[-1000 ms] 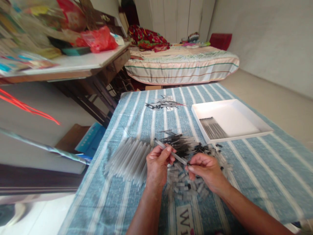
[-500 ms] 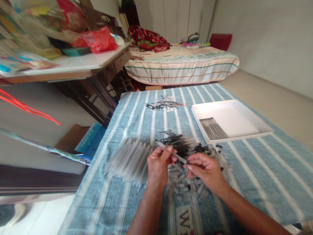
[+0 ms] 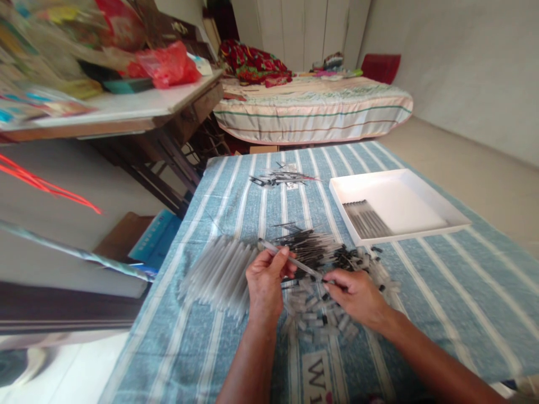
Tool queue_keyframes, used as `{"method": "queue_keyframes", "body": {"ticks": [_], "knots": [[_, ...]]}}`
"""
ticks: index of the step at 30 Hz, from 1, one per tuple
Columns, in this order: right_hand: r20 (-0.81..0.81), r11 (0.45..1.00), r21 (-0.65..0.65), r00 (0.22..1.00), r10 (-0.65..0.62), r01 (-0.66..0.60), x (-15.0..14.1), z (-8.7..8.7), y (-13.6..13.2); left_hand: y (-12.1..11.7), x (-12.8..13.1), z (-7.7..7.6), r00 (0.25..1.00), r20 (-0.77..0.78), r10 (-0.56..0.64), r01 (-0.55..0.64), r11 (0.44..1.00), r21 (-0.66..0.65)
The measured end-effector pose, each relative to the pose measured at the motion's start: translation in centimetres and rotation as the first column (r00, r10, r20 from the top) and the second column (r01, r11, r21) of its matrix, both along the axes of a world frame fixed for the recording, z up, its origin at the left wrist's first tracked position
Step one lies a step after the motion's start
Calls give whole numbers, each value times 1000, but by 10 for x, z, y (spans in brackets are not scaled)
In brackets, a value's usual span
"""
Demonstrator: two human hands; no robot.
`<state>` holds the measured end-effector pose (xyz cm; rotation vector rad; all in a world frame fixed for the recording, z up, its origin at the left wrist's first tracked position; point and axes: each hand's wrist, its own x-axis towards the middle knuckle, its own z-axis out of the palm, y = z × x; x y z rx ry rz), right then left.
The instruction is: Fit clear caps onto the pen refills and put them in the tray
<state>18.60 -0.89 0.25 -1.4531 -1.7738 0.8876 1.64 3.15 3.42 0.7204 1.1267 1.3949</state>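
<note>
My left hand [image 3: 265, 283] is closed around a clear pen barrel [image 3: 304, 267], which slants down to the right. With thumb and fingers, my right hand [image 3: 357, 294] pinches the small black piece at the barrel's lower right end. Left of my hands lies a row of clear pen barrels [image 3: 217, 269]. Behind them is a heap of dark, thin pen refills [image 3: 309, 244]. Small black plugs [image 3: 349, 258] are piled right of the refills. Clear pen caps [image 3: 322, 317] lie scattered below and beside my right hand.
A shallow white box [image 3: 416, 205] at the right holds a row of pens [image 3: 367, 219]. More refills [image 3: 282, 178] lie at the far end of the striped tablecloth [image 3: 181, 336]. A cluttered side table [image 3: 138, 106] stands left, a bed [image 3: 315, 112] beyond.
Both hands keep hold of the pen. My left hand and the barrel have shifted slightly left, and my right fingers have curled tighter at the barrel's end.
</note>
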Motion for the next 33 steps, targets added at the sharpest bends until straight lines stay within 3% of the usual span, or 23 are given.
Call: {"method": "queue_keyframes", "body": {"ticks": [3,7,12,15,22,28,33], "knots": [[250,999,1,967,51,-52,-3,4,1,0,0,0,1000,-1,-8,8,1000,5],[515,990,-40,846,137,-137,-17,12,2,-1,1,0,1000,13,-4,3,1000,16],[684,984,-91,709,171,-150,-35,18,6,-1,0,0,999,33,3,-5,998,56],[665,988,-67,731,149,-141,-37,17,7,0,-2,0,999,46,12,-14,998,61],[399,987,86,913,89,-134,-20,12,-1,-1,-4,1,998,50,29,-33,997,75],[349,963,226,935,63,-149,-15,13,-2,-2,-1,1,999,49,-3,0,998,62],[369,957,249,928,50,-151,-15,14,-3,-3,0,1,999,25,-40,38,997,62]]}}
